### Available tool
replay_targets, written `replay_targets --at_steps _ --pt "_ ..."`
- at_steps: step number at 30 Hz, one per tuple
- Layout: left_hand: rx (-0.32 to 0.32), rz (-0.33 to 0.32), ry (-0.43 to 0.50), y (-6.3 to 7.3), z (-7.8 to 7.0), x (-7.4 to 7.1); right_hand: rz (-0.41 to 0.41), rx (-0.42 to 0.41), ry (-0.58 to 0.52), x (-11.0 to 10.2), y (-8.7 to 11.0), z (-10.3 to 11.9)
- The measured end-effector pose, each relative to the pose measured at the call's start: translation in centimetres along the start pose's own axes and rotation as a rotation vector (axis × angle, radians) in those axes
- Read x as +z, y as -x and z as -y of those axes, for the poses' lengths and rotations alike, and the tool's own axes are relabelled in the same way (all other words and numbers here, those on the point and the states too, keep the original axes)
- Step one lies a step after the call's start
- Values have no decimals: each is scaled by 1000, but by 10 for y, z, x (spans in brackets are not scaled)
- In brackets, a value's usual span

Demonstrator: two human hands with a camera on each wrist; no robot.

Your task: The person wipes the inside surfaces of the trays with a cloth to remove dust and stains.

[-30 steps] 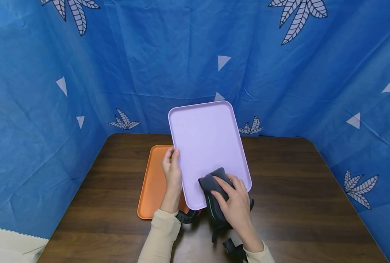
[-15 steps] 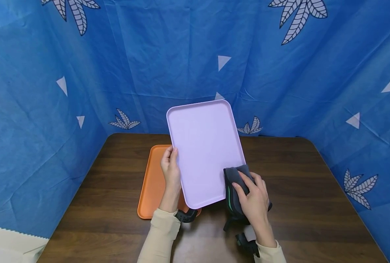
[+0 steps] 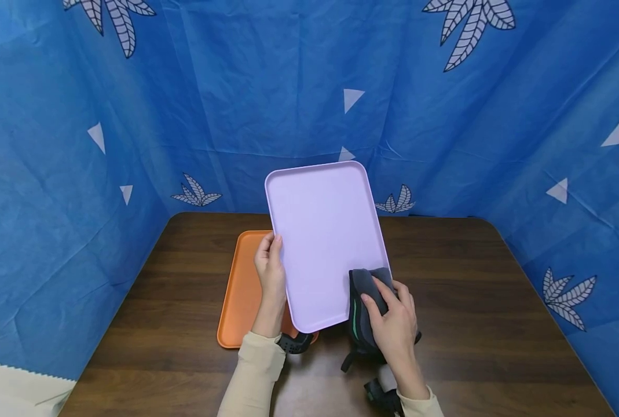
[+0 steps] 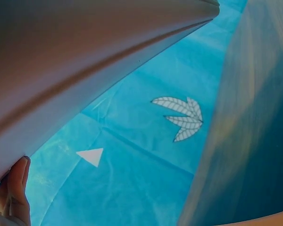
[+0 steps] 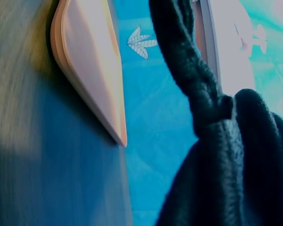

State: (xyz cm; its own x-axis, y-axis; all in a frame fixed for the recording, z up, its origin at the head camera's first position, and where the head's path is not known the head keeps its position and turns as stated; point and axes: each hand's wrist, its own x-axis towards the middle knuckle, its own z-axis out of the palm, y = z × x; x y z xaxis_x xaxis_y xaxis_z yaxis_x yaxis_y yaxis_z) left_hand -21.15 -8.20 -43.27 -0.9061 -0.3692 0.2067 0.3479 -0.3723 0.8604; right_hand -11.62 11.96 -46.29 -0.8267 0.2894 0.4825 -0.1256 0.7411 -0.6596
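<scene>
A lilac rectangular tray point(image 3: 325, 237) is held up at a tilt, its inner face toward the head camera. My left hand point(image 3: 270, 272) grips its left edge; in the left wrist view a fingertip point(image 4: 19, 181) shows at the rim. My right hand point(image 3: 395, 321) holds a folded dark grey cloth point(image 3: 362, 301) with a green stripe against the tray's lower right corner. In the right wrist view the bunched cloth point(image 5: 217, 155) fills the right side and hides the right fingers. Behind the left forearm lies an orange tray point(image 3: 241, 289), partly covered by the lilac one.
The dark wooden table point(image 3: 471, 313) extends to both sides of the hands. Blue curtains point(image 3: 226, 104) with leaf prints enclose it at the back and sides. Something cream-coloured point(image 3: 17, 388) sits at the lower left corner.
The right hand and cloth moved right along the lilac tray to its lower right edge, then slightly back left. The left hand keeps its grip, with the tray almost still.
</scene>
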Motion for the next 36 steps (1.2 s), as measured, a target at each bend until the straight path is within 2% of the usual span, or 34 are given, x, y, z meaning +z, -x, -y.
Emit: replay_targets --at_steps 8,13,23,29,36 --pt "4 4 6 0 0 1 34 -53 -12 6 11 13" --pt "7 18 -1 0 0 1 45 -126 -10 11 19 24" --pt "-6 3 6 1 1 2 54 -291 -1 18 32 44" --pt "-18 18 -20 2 2 2 124 -375 6 20 40 57" --pt "-20 37 -20 3 3 0 159 -401 16 19 44 63"
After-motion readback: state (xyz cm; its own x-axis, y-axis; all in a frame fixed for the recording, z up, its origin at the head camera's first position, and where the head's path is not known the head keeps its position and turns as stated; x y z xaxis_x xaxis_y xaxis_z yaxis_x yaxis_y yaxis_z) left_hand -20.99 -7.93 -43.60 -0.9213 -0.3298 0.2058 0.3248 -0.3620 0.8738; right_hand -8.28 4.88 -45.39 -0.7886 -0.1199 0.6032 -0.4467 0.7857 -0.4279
